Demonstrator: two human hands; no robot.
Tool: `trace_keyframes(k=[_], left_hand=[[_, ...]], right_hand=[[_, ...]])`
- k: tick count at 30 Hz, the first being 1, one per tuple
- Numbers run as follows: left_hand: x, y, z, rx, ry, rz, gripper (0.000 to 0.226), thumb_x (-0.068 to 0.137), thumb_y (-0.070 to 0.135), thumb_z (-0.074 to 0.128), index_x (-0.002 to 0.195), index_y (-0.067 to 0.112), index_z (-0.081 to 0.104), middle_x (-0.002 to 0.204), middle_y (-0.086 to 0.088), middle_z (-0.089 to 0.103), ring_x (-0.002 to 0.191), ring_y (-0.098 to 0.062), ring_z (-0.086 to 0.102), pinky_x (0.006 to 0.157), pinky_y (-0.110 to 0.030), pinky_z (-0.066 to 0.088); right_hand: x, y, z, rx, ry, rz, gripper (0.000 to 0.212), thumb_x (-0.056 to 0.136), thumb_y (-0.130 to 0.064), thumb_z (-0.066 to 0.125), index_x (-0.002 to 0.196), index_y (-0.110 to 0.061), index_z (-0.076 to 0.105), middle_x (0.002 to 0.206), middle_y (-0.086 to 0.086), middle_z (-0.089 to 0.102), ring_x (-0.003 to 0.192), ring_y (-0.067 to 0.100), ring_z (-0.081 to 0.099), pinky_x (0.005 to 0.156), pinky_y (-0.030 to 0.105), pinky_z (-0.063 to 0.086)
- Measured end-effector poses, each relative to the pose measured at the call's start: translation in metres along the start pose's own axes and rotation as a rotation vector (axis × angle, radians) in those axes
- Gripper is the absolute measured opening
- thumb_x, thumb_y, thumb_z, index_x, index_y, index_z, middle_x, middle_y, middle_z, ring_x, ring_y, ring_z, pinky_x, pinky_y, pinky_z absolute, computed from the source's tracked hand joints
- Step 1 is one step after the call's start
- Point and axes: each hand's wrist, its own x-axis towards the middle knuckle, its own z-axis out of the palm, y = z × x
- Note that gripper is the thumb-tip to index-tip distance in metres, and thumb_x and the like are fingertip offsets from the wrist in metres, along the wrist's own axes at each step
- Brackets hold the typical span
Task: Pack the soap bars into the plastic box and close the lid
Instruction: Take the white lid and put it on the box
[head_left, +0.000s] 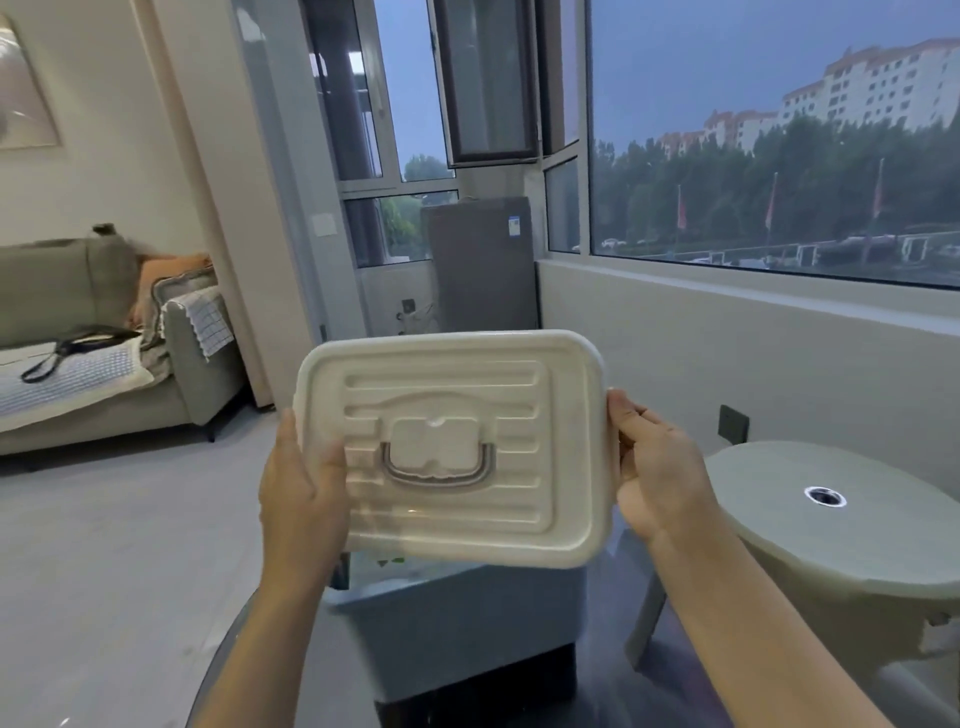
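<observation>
A: Starting from the left, what's there?

B: A grey-green sofa (98, 332) with a checked cloth over its arm. Then the left hand (301, 499), its grip closed on the left edge of the lid (457, 447), thumb on the face and fingers behind.

A: And the lid itself?

B: Cream-white, ribbed, with a grey handle (437, 467) folded flat at its centre. It is held up in the air, tilted toward the camera, above the grey-blue plastic box (457, 623) on the dark worktop (332, 691).

A: Any soap bars?

B: The lid hides most of the box's inside; I cannot tell.

A: The right side?

B: The right hand (660, 467) grips the lid's right edge. Beyond it stands a round pale-green stool (841, 540).

A: Any writing?

B: A grey appliance (483, 260) by the window bears a small blue-and-white label (515, 227), too small to read.
</observation>
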Motion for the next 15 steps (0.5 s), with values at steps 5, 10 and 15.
trace_keyframes(k=[5,10,15], left_hand=[[0.008,-0.026,-0.029,-0.059,0.027,-0.126,0.042,0.092,0.029,0.051,0.134,0.028,0.050,0.115,0.000,0.063,0.094,-0.018,0.059,0.079,-0.036,0.045],[0.009,-0.035,-0.033,-0.254,-0.007,-0.301,0.032,0.085,0.026,0.064,0.117,0.023,0.067,0.101,0.002,0.072,0.095,-0.022,0.066,0.087,-0.041,0.052],[0.004,-0.044,-0.020,-0.190,0.005,-0.350,0.016,0.079,0.030,0.069,0.093,0.023,0.074,0.079,0.009,0.073,0.078,-0.016,0.068,0.073,-0.036,0.055]], right_hand=[[0.021,0.007,-0.007,-0.074,-0.066,0.147,0.021,0.091,-0.019,0.053,0.101,-0.005,0.066,0.078,0.004,0.069,0.064,0.012,0.068,0.052,0.026,0.054],[0.034,0.016,-0.012,-0.396,-0.274,0.033,0.026,0.091,-0.009,0.050,0.100,-0.024,0.070,0.087,-0.006,0.076,0.075,0.008,0.070,0.057,0.020,0.054],[0.050,0.037,-0.021,-0.625,-0.246,0.043,0.029,0.093,-0.019,0.050,0.118,-0.033,0.058,0.120,-0.005,0.063,0.104,0.014,0.062,0.092,0.037,0.049]])
